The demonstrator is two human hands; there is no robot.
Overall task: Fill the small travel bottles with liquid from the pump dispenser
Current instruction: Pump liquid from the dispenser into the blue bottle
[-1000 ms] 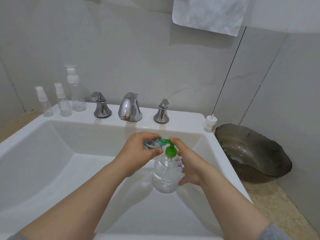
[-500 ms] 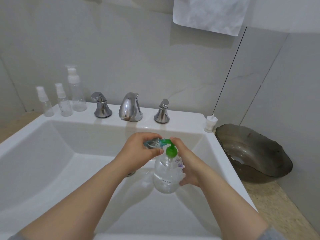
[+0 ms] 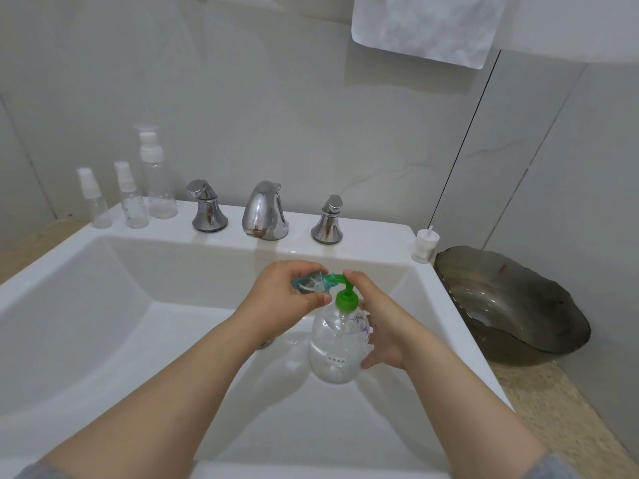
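No text can be read. The pump bottle (image 3: 332,340) carries a small white label (image 3: 337,358) with a short row of dark characters, too small to make out. Purple print (image 3: 359,322) on its side is blurred and also unreadable.

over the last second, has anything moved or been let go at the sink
Nothing visibly changed. The left hand still holds the small travel bottle against the green spout of the pump dispenser, which the right hand grips with a finger on the pump head, over the sink.
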